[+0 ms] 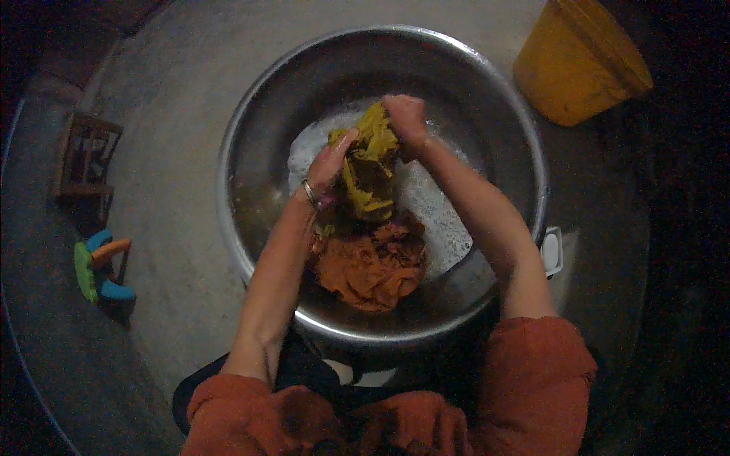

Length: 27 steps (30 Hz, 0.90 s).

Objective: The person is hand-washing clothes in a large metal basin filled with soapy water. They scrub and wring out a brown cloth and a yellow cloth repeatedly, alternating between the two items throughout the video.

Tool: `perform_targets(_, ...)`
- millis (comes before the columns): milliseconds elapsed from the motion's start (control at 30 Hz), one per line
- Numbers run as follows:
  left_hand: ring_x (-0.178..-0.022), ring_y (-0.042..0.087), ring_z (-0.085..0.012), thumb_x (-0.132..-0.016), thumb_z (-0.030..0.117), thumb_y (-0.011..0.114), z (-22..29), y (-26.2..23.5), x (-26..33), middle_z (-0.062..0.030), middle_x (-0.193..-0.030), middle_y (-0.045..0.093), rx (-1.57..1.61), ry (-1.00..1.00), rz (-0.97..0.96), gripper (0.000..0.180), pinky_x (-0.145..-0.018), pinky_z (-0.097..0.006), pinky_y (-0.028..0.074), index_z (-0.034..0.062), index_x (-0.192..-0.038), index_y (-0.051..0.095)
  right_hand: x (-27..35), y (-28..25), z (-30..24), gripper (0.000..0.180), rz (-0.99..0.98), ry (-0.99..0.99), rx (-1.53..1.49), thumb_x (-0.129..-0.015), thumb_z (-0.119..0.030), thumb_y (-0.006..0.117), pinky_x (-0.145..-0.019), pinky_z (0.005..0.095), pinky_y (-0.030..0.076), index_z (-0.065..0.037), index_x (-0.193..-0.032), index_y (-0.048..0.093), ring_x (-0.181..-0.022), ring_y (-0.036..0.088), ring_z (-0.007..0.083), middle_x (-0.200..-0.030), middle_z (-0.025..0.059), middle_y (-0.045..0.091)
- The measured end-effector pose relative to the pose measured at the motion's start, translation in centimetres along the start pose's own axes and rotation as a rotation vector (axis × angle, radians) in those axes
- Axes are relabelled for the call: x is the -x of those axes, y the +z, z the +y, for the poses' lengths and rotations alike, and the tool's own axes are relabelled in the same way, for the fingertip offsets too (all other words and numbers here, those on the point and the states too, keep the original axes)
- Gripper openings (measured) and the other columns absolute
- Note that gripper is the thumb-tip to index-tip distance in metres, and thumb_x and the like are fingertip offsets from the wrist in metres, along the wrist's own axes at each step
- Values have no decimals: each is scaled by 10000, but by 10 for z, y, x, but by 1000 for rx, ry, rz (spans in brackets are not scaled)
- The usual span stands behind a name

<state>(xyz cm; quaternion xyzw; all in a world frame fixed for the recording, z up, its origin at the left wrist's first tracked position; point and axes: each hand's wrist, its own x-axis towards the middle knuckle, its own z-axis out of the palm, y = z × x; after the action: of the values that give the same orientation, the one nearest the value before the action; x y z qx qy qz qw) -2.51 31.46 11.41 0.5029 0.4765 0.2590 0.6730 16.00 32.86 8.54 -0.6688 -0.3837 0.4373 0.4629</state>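
Note:
A wide metal basin [487, 83] stands in front of me with foamy water [441, 224] in its bottom. Over the water I hold a wet yellow-green cloth [372, 171], bunched and hanging down. My left hand [331, 163], with a bangle at the wrist, grips the cloth's left side, thumb on top. At the upper right end my right hand [407, 118] is closed in a fist round the cloth. Nearer to me, a crumpled orange-brown cloth [369, 273] lies in the basin, partly under the yellow-green one.
A yellow bucket [570, 68] is at the far right beyond the basin rim. Close by the rim on the right sits a small white dish [553, 251]. On the floor at the left are a wooden frame-like object [85, 158] and a green, blue and orange plastic object [99, 266].

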Motion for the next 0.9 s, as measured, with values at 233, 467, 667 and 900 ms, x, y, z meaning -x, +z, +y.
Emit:
perform_targets(233, -930, 496, -243, -746, 548, 525, 39, -14, 1, -147, -975, 531, -94, -268, -45, 631, -791, -340, 421, -7, -1042, 473, 24, -3, -71, 209, -171, -225, -462, -806, -220, 489, -644, 323, 458, -32, -837, 575, -730, 566, 166, -835, 70, 586)
perform_targets(467, -834, 572, -208, -834, 267, 478, 37, -15, 21, -104, -944, 576, 469, -108, -363, 306, -751, -304, 474, 25, -1016, 524, 108, 24, -107, 243, -1250, -652, 324, -766, -247, 597, -679, 266, 451, -26, -868, 601, -769, 554, 139, -875, 78, 581)
perform_targets(667, -740, 600, -188, -806, 181, 474, 59, -24, 29, -104, -858, 603, 610, -185, -307, 261, -662, -308, 516, -6, -975, 544, 26, -27, -61, 545, -678, -224, -167, -693, -229, 663, -828, 358, 434, -54, -1168, 460, -1016, 479, 255, -1094, 122, 504)
perform_targets(900, -709, 578, -176, -719, 182, 510, 84, 1, 58, -90, -842, 598, 606, -110, -435, 286, -672, -303, 485, 14, -946, 561, 9, 13, 35, 732, -491, -445, 37, -666, -246, 675, -1014, 372, 202, -44, -1266, 307, -1196, 302, 267, -1259, 142, 374)
